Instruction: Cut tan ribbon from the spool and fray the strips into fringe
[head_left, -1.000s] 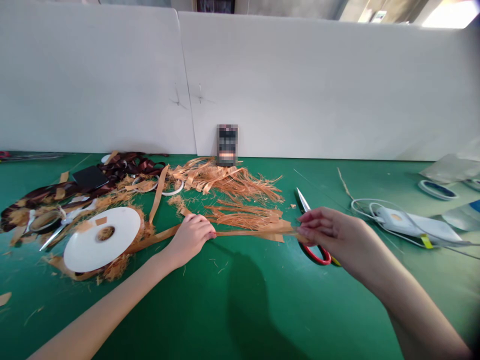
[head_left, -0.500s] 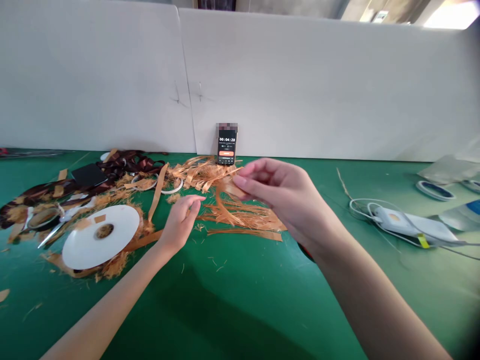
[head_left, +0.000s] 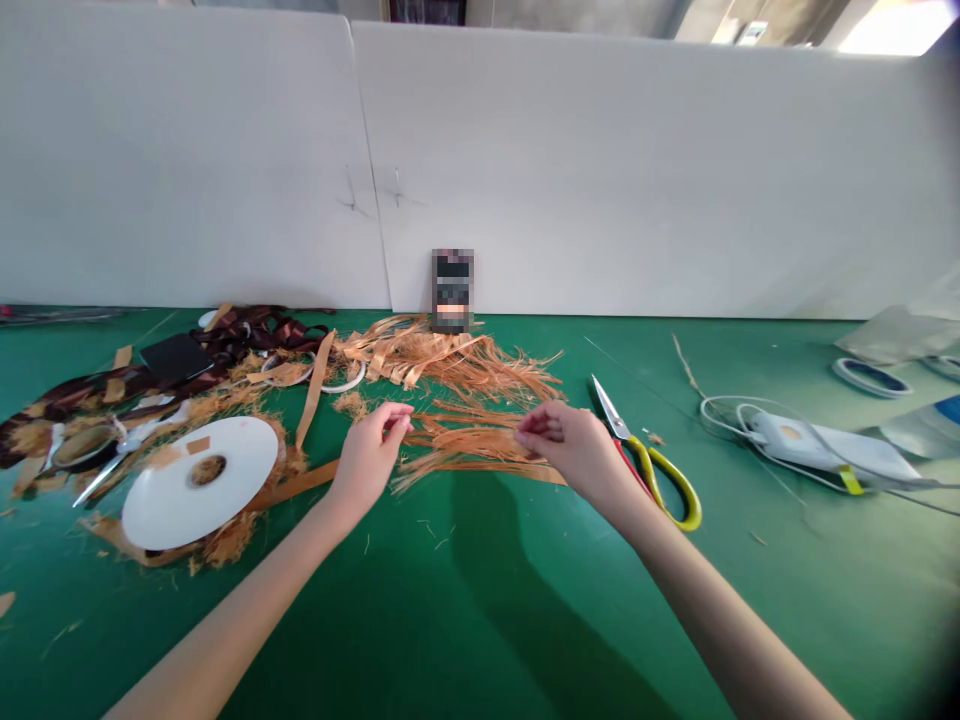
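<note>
Far left: silver scissors [head_left: 124, 460] lying in fuzz and ribbon scraps, tangle of dark brown satin ribbon [head_left: 251, 338] behind, black flat object [head_left: 176, 358] on top of it. White reel [head_left: 229, 500] in front, tan ribbon [head_left: 306, 484] trailing from it toward the left hand [head_left: 365, 460]. That hand: thumb and fingertip nearly together at the left ends of the strips; can't tell if a strand is between them.

Center: frayed tan strip [head_left: 480, 442] over other strips on the green tabletop [head_left: 397, 620], frayed pile [head_left: 450, 360] behind, phone [head_left: 452, 290] upright past that. Right hand [head_left: 574, 445] has a narrow pinch on the strip's right end.

Step in hand, my read: laying that strip out flat. Next move calls for keeping fibers parallel, letting go without dragging neighbors.

Right: scissors with red and yellow handles [head_left: 643, 465], just beside right wrist; white power strip [head_left: 832, 448] well apart.
</note>
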